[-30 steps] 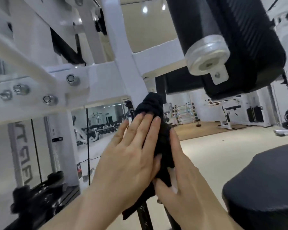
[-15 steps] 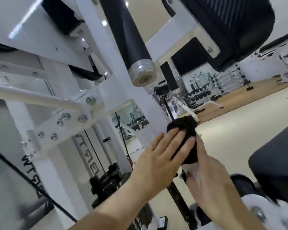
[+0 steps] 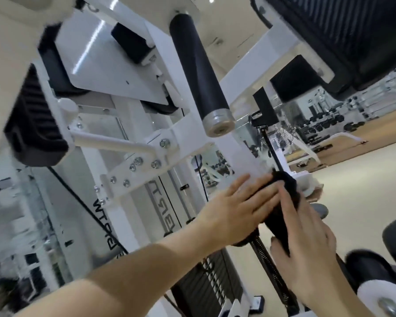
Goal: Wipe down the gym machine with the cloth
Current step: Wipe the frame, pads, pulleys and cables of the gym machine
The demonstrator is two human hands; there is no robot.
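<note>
Pressing 1 black cloth (image 3: 281,209) against the white slanted post (image 3: 236,152) of the gym machine, w/ 2 bare hands sandwiching it. Left hand (image 3: 240,207) lies flat on the cloth's left side, fingers straight & spread a bit, not curled round anything, palm on fabric. Right hand (image 3: 306,252) is flat on the other side, fingers long & nearly together, thumb tucked under the cloth's lower end; looks like a light pinch btwn thumb & palm, tho the blur makes that hard to confirm. Cloth is bunched at top, near where a thin black rod (image 3: 270,147) meets the post, & hangs narrower below btwn the palms.

Counts: 1 black foam roller (image 3: 199,72) w/ 1 silver end cap sticks out above the hands, apart from them. 1 big black ribbed pad (image 3: 343,35) at upper right, 1 smaller black pad (image 3: 293,78) under it. 1 black ribbed footplate-like pad (image 3: 34,117) at left edge. White bracket plate (image 3: 142,165) shows approx 8 bolts, some blurred, so count not firm. 1 coil spring (image 3: 263,250) runs down below the cloth. 1 dark weight stack (image 3: 206,284) lower centre. Dumbbell racks (image 3: 325,124) far back right, too small to count.
</note>
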